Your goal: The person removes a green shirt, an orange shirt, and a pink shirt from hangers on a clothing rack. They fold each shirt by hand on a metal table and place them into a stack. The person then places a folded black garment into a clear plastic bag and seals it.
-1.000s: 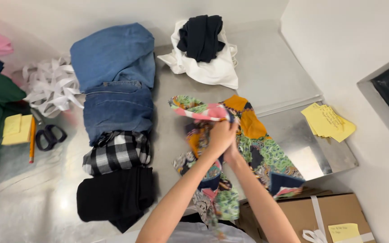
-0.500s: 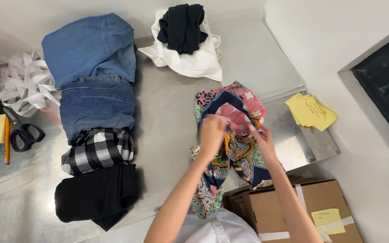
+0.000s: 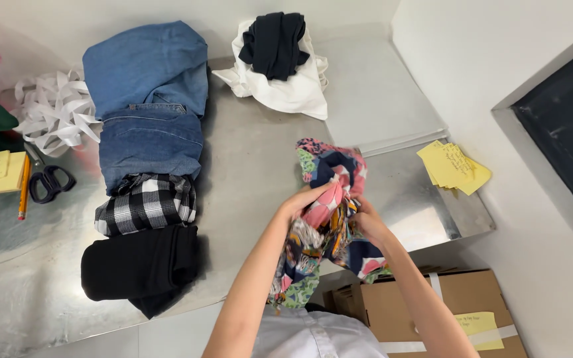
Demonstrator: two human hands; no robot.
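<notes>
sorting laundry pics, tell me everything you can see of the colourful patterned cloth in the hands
The patterned cloth is thin, soft fabric printed in pink, navy, green, orange and white patches. It is bunched and crumpled, not folded flat. Its upper part lies above the metal table, while its lower end hangs past the table's front edge toward the person's shirt. The left hand grips it from one side and the right hand from the other.

1. A brushed steel worktable [image 3: 253, 166] fills the view, reflecting soft overhead light.
2. White painted walls [image 3: 532, 59] meet it behind and to the right.
3. A dark recessed window panel [image 3: 565, 126] sits in the right wall.
</notes>
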